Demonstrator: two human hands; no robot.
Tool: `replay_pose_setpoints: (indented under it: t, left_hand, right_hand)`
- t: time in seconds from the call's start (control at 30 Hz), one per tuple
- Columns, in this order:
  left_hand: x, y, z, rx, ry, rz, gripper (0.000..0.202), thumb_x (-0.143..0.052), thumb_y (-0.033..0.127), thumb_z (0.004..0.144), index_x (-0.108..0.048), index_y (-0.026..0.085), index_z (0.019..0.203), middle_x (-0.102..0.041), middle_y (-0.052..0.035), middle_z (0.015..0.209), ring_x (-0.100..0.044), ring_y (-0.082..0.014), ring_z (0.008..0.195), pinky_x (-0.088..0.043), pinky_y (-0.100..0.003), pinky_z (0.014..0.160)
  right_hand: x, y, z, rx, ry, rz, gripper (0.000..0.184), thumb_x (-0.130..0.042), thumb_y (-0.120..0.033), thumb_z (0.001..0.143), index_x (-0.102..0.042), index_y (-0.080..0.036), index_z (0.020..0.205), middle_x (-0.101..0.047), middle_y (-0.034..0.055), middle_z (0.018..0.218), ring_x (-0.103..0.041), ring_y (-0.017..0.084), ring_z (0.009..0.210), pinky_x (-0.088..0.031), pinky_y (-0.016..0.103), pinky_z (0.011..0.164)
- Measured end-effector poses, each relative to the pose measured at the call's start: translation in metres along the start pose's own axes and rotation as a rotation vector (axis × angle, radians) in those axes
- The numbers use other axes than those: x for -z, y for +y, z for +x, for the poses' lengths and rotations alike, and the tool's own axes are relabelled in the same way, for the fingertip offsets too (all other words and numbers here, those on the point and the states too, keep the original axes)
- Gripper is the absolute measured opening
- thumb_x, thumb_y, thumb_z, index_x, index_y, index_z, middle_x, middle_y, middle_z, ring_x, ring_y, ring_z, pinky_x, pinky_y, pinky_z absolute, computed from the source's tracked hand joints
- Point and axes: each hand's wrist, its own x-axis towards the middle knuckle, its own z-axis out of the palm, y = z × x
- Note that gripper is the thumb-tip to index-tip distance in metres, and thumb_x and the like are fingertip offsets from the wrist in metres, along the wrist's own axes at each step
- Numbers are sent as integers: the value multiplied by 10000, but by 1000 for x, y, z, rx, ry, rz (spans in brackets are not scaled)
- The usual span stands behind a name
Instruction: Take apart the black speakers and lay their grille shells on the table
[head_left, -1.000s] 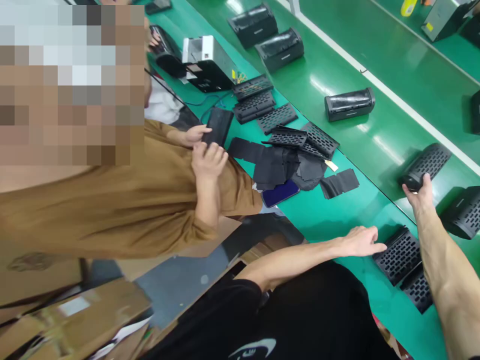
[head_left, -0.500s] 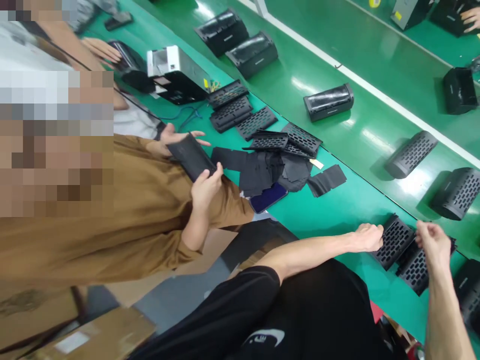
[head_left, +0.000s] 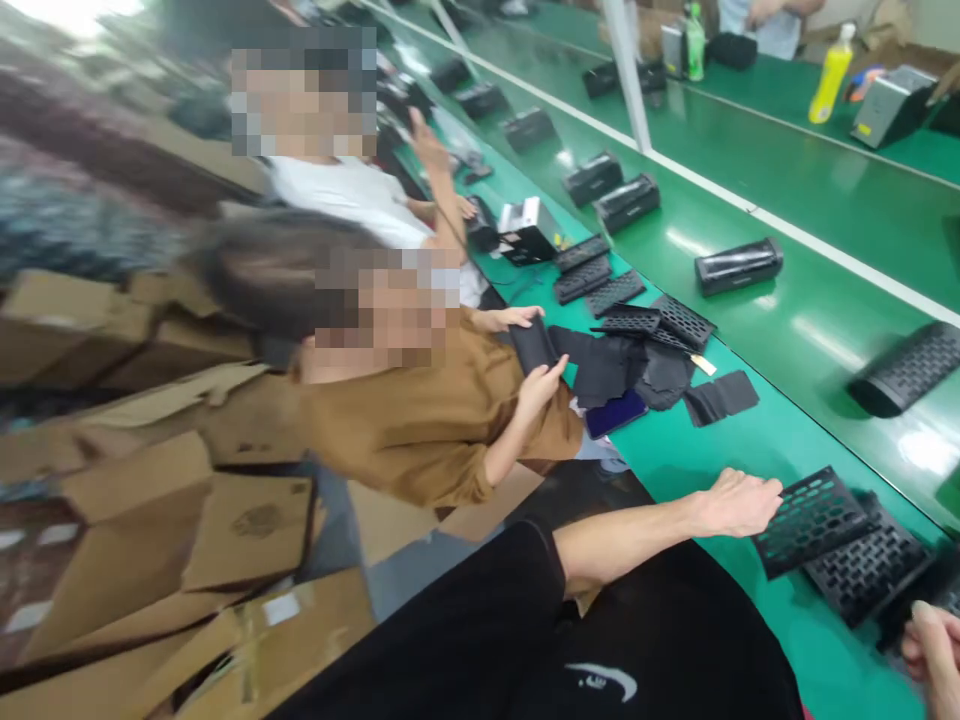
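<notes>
One white curved logo (head_left: pixel 600 682) is showing on the black shirt (head_left: pixel 675 640). The left hand (head_left: pixel 739 500) is gripping a black perforated grille (head_left: pixel 814 520) by its edge, overlapping a second grille (head_left: pixel 870 570) on the green bench (head_left: pixel 697 450). The right hand (head_left: pixel 930 645) is curling at the corner; I cannot tell its grasp.

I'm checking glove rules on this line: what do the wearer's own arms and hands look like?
The left hand and right hand are bare, no gloves. The left arm is uncovered up to a black short sleeve; no watch or ring shows. The right hand is only partly in view.
</notes>
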Motion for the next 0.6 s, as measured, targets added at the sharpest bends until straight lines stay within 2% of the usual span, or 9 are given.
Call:
replay_pose_setpoints:
  t: [0.03,0.1,0.17,0.2,0.3,0.37,0.47,0.53,0.6]
  left_hand:
    - [1,-16,-7,34,-6,4,308,-354,356,1113,-616,208,1180,-802,-104,1072,-801,-286,945,-600,-401,780]
    - [-1,-44,-16,70,-17,17,284,-400,346,1102,-648,211,1125,-799,-99,1065,-797,-271,931,-590,-369,753]
    - [-9,-60,-19,79,-17,23,259,-463,347,1083,-685,213,1079,-793,-97,1035,-789,-267,899,-578,-351,723]
    - [-13,-64,-18,77,-13,21,251,-498,363,1073,-702,217,1065,-790,-95,1025,-783,-265,891,-574,-345,717]
    - [-25,-66,-17,77,46,3,292,-619,494,1019,-741,235,1077,-778,-89,1054,-758,-268,948,-576,-350,758]
    - [-26,-69,-20,117,129,-13,347,-622,537,1011,-752,226,1093,-766,-94,1084,-729,-273,1020,-578,-361,817]
    - [-19,-83,-24,253,289,-37,331,-506,397,1073,-744,179,1148,-737,-125,1188,-664,-284,1150,-556,-393,945]
    - [-13,-96,-22,336,389,-53,355,-471,325,1076,-690,162,1303,-675,-145,1387,-591,-297,1281,-516,-423,1047]
    - [-10,-108,-16,378,454,-71,441,-492,327,1066,-587,170,1466,-570,-140,1564,-512,-307,1386,-468,-447,1119]
  right_hand:
    - [-14,-8,5,52,-76,-21,581,-866,-724,586,-727,-267,916,-689,18,679,-621,233,613,-538,343,553]
    - [-59,-31,13,229,-272,-120,582,-773,-795,648,-723,-275,905,-689,31,678,-625,261,603,-518,374,528]
    - [-121,-56,18,442,-485,-312,600,-611,-845,763,-707,-261,859,-677,45,664,-634,276,617,-516,392,560]
    - [-155,-68,21,508,-547,-358,599,-582,-841,784,-699,-255,824,-675,48,665,-646,279,646,-532,399,615]
    - [-251,-89,30,605,-624,-505,464,-649,-677,916,-670,-233,785,-684,39,729,-677,256,755,-558,403,796]
    - [-297,-92,40,634,-626,-620,351,-706,-535,984,-693,-191,914,-709,36,886,-690,225,863,-566,422,883]
    - [-328,-88,58,655,-601,-746,281,-720,-434,1023,-701,-170,1117,-706,73,1148,-688,231,1037,-574,463,957]
    - [-332,-85,71,666,-605,-791,276,-708,-419,1034,-704,-176,1165,-697,88,1220,-683,244,1090,-577,475,977]
    - [-331,-85,83,672,-626,-804,275,-704,-418,1039,-707,-179,1175,-701,87,1218,-687,242,1086,-583,472,973]
